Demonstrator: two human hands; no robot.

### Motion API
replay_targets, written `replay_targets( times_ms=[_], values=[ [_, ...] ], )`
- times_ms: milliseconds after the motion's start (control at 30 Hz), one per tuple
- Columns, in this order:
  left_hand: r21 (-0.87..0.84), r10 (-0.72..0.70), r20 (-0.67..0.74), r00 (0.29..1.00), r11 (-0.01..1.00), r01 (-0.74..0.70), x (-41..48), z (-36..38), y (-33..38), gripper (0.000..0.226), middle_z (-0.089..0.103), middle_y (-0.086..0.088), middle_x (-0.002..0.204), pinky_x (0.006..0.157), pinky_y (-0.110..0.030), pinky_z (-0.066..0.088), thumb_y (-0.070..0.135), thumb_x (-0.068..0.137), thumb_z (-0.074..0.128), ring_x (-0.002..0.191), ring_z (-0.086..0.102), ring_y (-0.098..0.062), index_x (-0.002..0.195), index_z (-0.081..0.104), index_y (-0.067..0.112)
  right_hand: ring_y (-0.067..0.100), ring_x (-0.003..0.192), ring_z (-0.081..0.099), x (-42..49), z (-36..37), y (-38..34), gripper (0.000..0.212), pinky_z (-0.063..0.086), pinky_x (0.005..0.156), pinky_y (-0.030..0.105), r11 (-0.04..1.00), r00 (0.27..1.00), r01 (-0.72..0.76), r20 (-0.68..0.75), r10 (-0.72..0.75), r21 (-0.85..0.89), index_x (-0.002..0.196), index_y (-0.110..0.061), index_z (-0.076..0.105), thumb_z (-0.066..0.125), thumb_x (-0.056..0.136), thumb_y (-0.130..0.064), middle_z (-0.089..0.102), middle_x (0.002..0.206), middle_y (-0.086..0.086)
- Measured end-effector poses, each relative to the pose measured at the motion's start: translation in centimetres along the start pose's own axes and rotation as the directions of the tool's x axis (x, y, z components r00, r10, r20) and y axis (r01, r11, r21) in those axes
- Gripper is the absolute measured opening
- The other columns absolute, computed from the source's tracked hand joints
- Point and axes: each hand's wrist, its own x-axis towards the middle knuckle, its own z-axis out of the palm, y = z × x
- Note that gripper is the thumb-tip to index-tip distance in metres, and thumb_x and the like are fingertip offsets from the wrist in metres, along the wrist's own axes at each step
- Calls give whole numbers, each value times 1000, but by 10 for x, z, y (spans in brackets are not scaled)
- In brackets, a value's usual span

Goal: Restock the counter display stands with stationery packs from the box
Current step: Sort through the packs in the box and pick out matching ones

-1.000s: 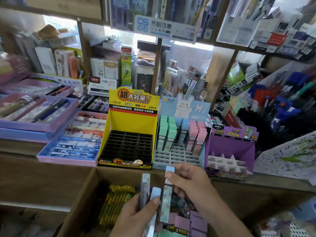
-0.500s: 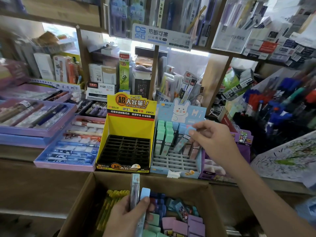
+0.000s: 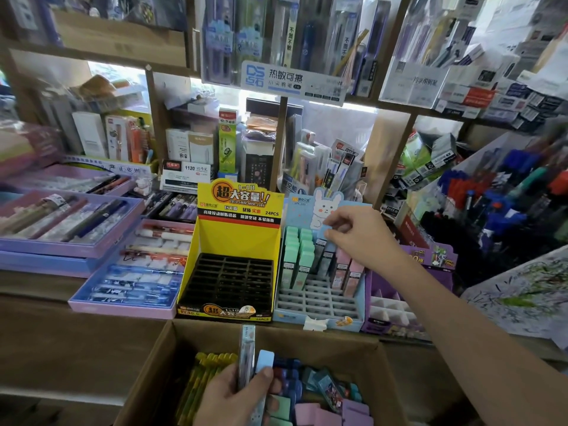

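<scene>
My right hand (image 3: 356, 232) reaches over the light-blue bunny display stand (image 3: 319, 302) and pinches the top of a blue stationery pack (image 3: 326, 241) standing in a rear slot between green packs (image 3: 296, 256) and pink packs (image 3: 347, 269). My left hand (image 3: 236, 395) hovers over the cardboard box (image 3: 153, 370) and grips two upright packs (image 3: 252, 355), one clear and one light blue. The box holds several yellow, blue, green and purple packs. The yellow display stand (image 3: 233, 241) has an empty black grid.
A purple stand (image 3: 399, 309) with empty white cells sits right of the blue one. Purple pen trays (image 3: 67, 229) lie on the counter at left. Crowded shelves rise behind, and racks of pens (image 3: 507, 192) fill the right side.
My right hand carried a blue pack up from the box to the bunny stand and now sets it into a rear slot. The left hand stayed over the box with its packs.
</scene>
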Motion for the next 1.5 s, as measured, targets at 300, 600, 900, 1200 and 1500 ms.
replay_targets(
  times_ms=[300,600,900,1200,1500],
  values=[
    [82,-15,8,1000,996,14,0,1,-1,11,79,-16,84,90,-48,60,9,89,75,84,74,-36,99,77,6,-10,64,54,4,4,9,17,39,64,10,999,997,41,63,-40,-8,94,-21,74,79,86,-6,63,78,-12],
    [64,-51,-10,999,997,51,6,0,-5,10,77,-22,84,92,-51,59,8,88,76,84,73,-41,97,77,5,-12,64,55,8,6,12,17,43,60,5,999,995,41,89,-38,-35,86,-21,75,81,84,-5,63,75,-12],
    [-28,-69,21,997,997,69,7,0,-6,11,77,-22,81,59,-31,57,4,90,72,62,73,-31,101,75,3,-8,60,51,2,16,13,20,40,59,5,998,998,62,12,-62,-3,83,-22,70,81,83,-5,58,64,-16],
    [18,-40,-4,999,999,40,5,2,-4,9,77,-22,79,74,-40,63,8,89,75,72,73,-37,97,74,12,-10,77,53,3,22,19,4,36,69,5,981,991,129,36,-125,-142,88,-16,79,80,87,-12,56,85,-19],
    [-179,-44,80,996,982,58,7,-6,-7,9,75,-28,83,52,-33,57,3,87,74,57,69,-31,96,76,2,15,61,56,-49,12,-9,8,51,59,23,984,989,79,-140,-56,161,93,-16,77,74,93,-9,56,63,-7]
  ],
)
